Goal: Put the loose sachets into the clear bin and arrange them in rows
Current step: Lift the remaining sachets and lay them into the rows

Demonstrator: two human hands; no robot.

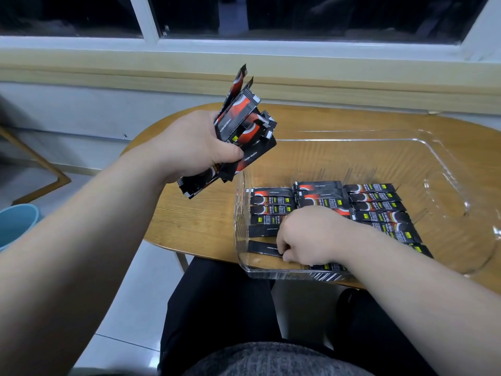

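A fanned bunch of sachets (238,126), black and red, stands up in the left hand (189,145), just left of the clear bin (447,169) on the worktop (189,221). Inside, rows of sachets (379,207) lie flat, side by side. The right hand (311,237) pinches a plain-side-up sachet (261,247) at the left row's near end.

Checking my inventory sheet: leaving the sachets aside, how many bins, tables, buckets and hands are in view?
Clear bin: 1
Table: 1
Blue bucket: 1
Hands: 2, left hand gripping sachet bundle, right hand pinching a sachet
Total: 5
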